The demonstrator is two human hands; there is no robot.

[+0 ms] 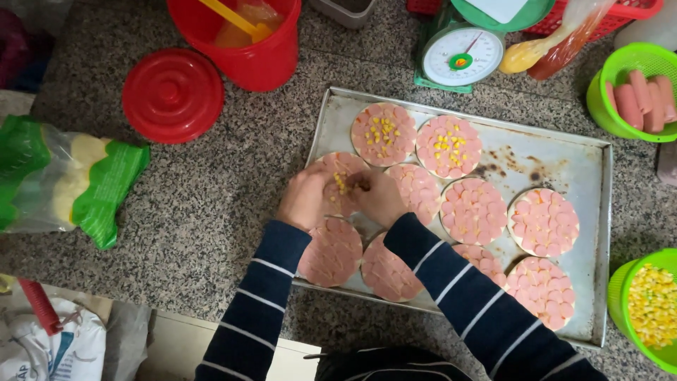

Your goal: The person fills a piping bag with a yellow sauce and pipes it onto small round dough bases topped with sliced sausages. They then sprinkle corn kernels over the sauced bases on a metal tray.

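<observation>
**Both hands over one round at the tray's near-left**

Both hands meet over a single small pizza round (340,185) covered in pink sausage slices, near the left edge of the metal tray (564,152). Left hand (305,197) rests on the round's left side with its fingers curled down onto the topping; whether it pinches anything cannot be told. Right hand (379,197) lies against the round's right side, fingers bent inward and touching a small scatter of yellow corn kernels (341,182) between the two hands. Both sleeves are dark with thin pale stripes.

Around this round lie nine others on the same tray. Two at the far side, the left corn-topped round (383,133) and the right corn-topped round (448,146), already carry corn in their middles. The rest show only sausage slices, among them one just below the left wrist, the near sausage round (331,252), and one at the tray's near-right corner, the corner sausage round (541,291). The right forearm crosses over two of them.

The tray sits on a speckled stone bench (211,204). To its right, a green basket of corn (652,307) stands at the near edge and a green basket of whole sausages (635,92) farther back. Beyond the tray is a green kitchen scale (460,55). To the left stand a red bucket (247,49), its red lid (173,95) lying flat beside it, and a green and clear bag (67,180) of pale shredded contents.
</observation>
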